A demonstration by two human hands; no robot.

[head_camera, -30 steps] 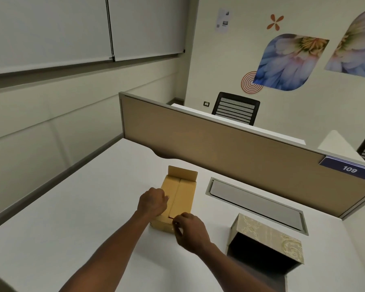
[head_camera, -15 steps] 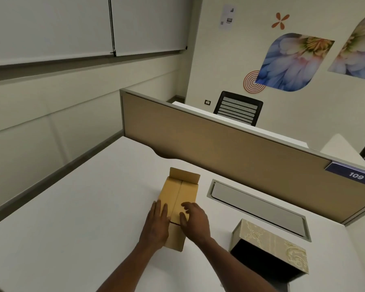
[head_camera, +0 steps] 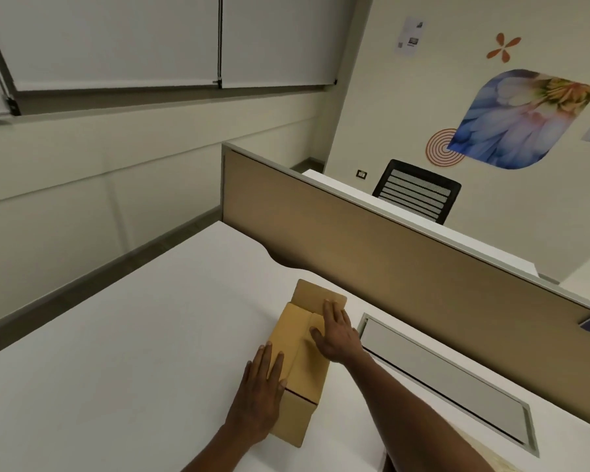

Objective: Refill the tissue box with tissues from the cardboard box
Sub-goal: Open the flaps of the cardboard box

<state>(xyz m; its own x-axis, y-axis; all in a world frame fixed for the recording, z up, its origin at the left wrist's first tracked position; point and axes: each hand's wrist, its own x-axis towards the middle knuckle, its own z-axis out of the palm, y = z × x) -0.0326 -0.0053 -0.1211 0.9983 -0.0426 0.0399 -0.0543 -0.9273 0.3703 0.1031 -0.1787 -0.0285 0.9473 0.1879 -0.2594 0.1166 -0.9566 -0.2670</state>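
A brown cardboard box [head_camera: 302, 362] lies on the white desk [head_camera: 133, 352], its top flaps folded down and one end flap standing up at the far end. My left hand [head_camera: 261, 395] lies flat on the near left part of the box top, fingers spread. My right hand [head_camera: 338, 330] lies flat on the right flap further back, fingers spread. A sliver of the patterned beige tissue box [head_camera: 491, 463] shows at the bottom right edge, mostly hidden by my right forearm. No tissues are visible.
A tan divider panel [head_camera: 406, 287] runs along the back of the desk. A grey cable hatch [head_camera: 447, 373] is set into the desk to the right of the box. A black chair [head_camera: 418, 190] stands behind the divider.
My hands went from pinching the near end of the box to lying flat on its top. My right hand has slid further along the right flap. The view has tilted, pushing the tissue box nearly out of frame.
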